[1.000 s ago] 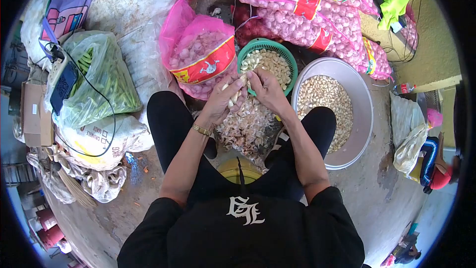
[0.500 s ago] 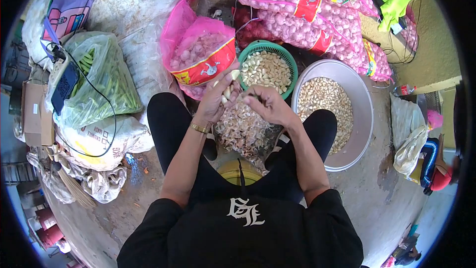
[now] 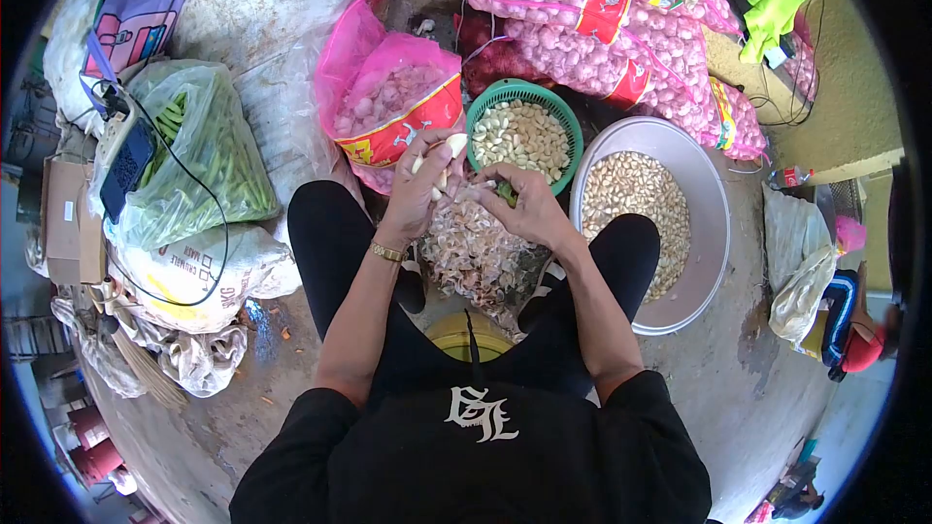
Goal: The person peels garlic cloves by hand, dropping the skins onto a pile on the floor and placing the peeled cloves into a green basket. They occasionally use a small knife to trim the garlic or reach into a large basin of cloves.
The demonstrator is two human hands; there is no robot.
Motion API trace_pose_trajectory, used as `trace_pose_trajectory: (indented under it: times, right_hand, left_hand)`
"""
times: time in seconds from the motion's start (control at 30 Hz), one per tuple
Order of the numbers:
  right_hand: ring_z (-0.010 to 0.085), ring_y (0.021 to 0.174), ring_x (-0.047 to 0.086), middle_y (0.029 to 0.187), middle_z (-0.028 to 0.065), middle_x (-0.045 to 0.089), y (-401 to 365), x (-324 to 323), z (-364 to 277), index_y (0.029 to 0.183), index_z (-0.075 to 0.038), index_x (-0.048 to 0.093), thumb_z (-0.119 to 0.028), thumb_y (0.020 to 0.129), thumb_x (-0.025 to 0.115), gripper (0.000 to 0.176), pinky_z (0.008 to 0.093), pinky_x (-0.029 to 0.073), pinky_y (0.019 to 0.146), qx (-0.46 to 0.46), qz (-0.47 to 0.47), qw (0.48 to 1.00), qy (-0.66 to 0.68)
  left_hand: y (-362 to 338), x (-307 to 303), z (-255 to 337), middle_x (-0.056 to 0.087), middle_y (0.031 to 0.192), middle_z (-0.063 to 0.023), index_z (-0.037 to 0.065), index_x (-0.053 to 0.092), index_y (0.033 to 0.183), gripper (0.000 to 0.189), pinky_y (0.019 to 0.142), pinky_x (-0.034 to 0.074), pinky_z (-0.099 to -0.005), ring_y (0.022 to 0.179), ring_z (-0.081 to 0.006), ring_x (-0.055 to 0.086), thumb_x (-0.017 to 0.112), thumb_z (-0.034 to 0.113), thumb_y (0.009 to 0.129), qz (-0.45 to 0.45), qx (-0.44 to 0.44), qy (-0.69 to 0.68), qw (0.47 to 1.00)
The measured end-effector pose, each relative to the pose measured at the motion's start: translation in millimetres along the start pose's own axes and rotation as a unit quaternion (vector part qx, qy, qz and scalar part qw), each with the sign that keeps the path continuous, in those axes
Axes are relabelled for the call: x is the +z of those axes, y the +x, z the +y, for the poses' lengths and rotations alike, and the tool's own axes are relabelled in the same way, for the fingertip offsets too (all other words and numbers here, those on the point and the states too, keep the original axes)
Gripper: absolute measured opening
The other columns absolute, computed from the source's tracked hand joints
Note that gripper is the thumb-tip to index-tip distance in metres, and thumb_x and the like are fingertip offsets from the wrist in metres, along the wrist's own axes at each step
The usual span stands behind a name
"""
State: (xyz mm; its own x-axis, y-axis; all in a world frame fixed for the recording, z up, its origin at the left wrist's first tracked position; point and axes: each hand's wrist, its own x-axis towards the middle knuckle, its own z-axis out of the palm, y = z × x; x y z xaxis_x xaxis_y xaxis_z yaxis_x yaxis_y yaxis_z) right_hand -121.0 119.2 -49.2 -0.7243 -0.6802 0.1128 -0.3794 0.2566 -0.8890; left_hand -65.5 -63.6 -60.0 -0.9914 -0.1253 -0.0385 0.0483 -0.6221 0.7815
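Observation:
My left hand (image 3: 416,196), with a gold watch at the wrist, is closed around several pale garlic cloves (image 3: 454,147). Close beside it, my right hand (image 3: 529,206) has its fingers bent in a pinch. A small bright green piece (image 3: 506,193) shows between those fingers, too little of it to name. Below both hands lies a heap of dry garlic skins (image 3: 476,252). Just beyond them is a green basket (image 3: 578,141) of peeled cloves. To the right, a large pale basin (image 3: 707,233) holds many unpeeled-looking cloves.
An open pink mesh bag (image 3: 388,102) of garlic bulbs stands ahead on the left. More filled garlic bags (image 3: 660,58) are stacked at the back right. On the left sits a clear bag of green pods (image 3: 209,175), with a phone (image 3: 128,170) and a cable beside it.
My right hand has opened its pinch slightly, and a green piece now shows in it. My left hand has turned a little, with the cloves still in it.

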Motion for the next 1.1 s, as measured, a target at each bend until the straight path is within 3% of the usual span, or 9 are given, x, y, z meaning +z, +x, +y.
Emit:
trace_pose_trajectory:
  times: [0.2,0.27,0.43,0.57,0.73,0.87,0.93,1.1]
  right_hand:
    - [0.0096,0.083,0.059,0.087,0.0063,0.068,6.8,9.4,-9.4,0.1,0.0,0.066,-0.015,0.09,0.067,0.018,0.0266,0.048,0.074,0.019,0.085,0.996,0.032]
    - [0.0067,0.082,0.058,0.089,0.0028,0.068,11.8,16.4,-14.8,0.101,0.0,0.068,-0.014,0.091,0.066,0.018,0.024,0.047,0.073,0.055,0.12,0.964,0.23]
    - [0.0044,0.076,0.056,0.083,-0.0003,0.067,13.8,22.0,-13.4,0.095,0.003,0.069,-0.008,0.09,0.065,0.013,0.0214,0.046,0.069,0.057,0.138,0.96,0.238]
    - [0.0028,0.075,0.054,0.081,-0.0013,0.066,16.0,27.0,-7.2,0.093,0.003,0.07,-0.007,0.088,0.065,0.012,0.0209,0.045,0.067,0.053,0.173,0.953,0.243]
    - [0.0019,0.071,0.052,0.079,-0.0024,0.065,20.0,25.1,-9.7,0.09,0.002,0.07,-0.007,0.088,0.065,0.011,0.0201,0.044,0.063,0.103,0.168,0.95,0.242]
    - [0.0018,0.068,0.051,0.075,-0.003,0.062,23.6,24.4,-15.5,0.09,0.002,0.068,-0.006,0.087,0.065,0.009,0.0194,0.042,0.059,0.117,0.168,0.925,0.319]
    - [0.0018,0.067,0.051,0.075,-0.0028,0.062,25.0,28.3,-4.7,0.09,0.002,0.068,-0.006,0.087,0.065,0.009,0.0194,0.042,0.058,0.097,0.169,0.935,0.297]
    - [0.0016,0.067,0.052,0.076,-0.0022,0.063,21.9,22.9,-5.3,0.09,0.002,0.068,-0.007,0.087,0.065,0.009,0.0193,0.042,0.058,0.089,0.158,0.955,0.237]
  left_hand:
    - [-4.2,3.4,1.9,0.058,0.08,-0.0028,0.006,0.056,0.12,0.026,0.044,0.037,-0.018,0.058,-0.0046,0.05,0.057,0.019,0.097,0.006,0.035,0.096,0.995]
    - [-6.2,5.7,0.4,0.06,0.082,-0.0026,0.005,0.057,0.119,0.026,0.046,0.038,-0.018,0.059,-0.0043,0.05,0.057,0.019,0.097,0.004,0.046,0.126,0.991]
    - [-3.3,7.7,-8.3,0.062,0.091,-0.0006,0.006,0.058,0.119,0.025,0.051,0.04,-0.0164,0.064,-0.0026,0.05,0.06,0.016,0.095,0.016,0.115,0.203,0.972]
    - [-4.9,5.3,-9.9,0.061,0.089,0.0004,0.006,0.058,0.119,0.025,0.052,0.04,-0.0163,0.064,-0.0021,0.05,0.059,0.015,0.095,0.018,0.104,0.222,0.969]
    - [-2.3,1.7,-12.5,0.059,0.082,0.0006,0.006,0.058,0.12,0.025,0.051,0.039,-0.0163,0.063,-0.0023,0.05,0.058,0.015,0.096,0.003,0.184,0.336,0.924]
    - [-3.3,7.0,-10.8,0.06,0.082,-0.0006,0.006,0.059,0.12,0.025,0.048,0.038,-0.0171,0.06,-0.0033,0.051,0.056,0.017,0.097,0.036,0.088,0.19,0.977]
    - [-4.1,7.8,-5.8,0.06,0.079,-0.0011,0.005,0.059,0.12,0.026,0.044,0.037,-0.018,0.056,-0.0042,0.051,0.055,0.019,0.098,0.04,-0.018,0.006,0.999]
    - [0.7,0.7,-10.2,0.059,0.075,-0.0005,0.003,0.059,0.119,0.027,0.039,0.036,-0.0187,0.053,-0.0047,0.052,0.056,0.019,0.098,0.053,-0.003,0.113,0.992]
